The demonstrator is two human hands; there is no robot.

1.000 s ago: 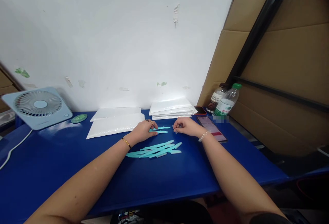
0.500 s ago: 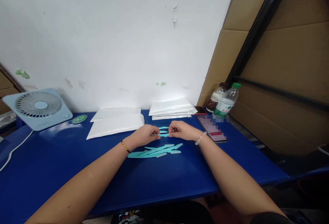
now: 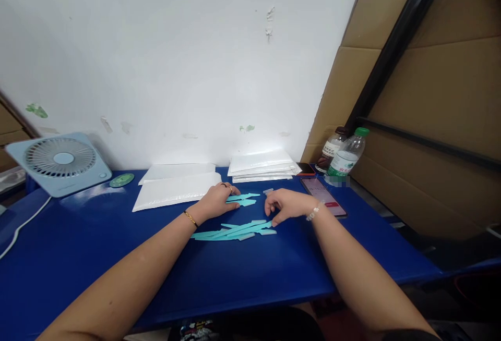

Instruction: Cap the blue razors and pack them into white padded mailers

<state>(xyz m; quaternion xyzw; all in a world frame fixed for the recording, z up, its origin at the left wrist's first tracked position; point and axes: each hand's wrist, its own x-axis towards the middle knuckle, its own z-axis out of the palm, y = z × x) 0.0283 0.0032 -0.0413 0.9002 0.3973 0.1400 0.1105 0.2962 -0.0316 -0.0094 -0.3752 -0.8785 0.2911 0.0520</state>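
Two teal eyebrow razors (image 3: 246, 203) lie side by side at the middle of the table, their handle ends under my left hand (image 3: 217, 202), whose thumb and fingers close around them. Nearer to me is a loose pile of several more teal eyebrow razors (image 3: 230, 231), some with whitish caps over the blade ends. My right hand (image 3: 287, 206) is over the right end of this pile, thumb and forefinger apart, the thumb at the tip of one razor. Just beyond its knuckles lies a small clear cap (image 3: 268, 191).
White padded mailers (image 3: 172, 195) lie at the back left, and a stack of white mailers (image 3: 262, 166) at the back centre. A phone (image 3: 323, 197), two bottles (image 3: 346, 158) and another phone (image 3: 305, 169) are on the right. A blue fan (image 3: 62, 161) stands left, beside a green disc (image 3: 122, 180).
My right hand has left the razors at the left hand and moved toward me, to the pile's right end, its fingers opening. The clear cap now shows on the table.
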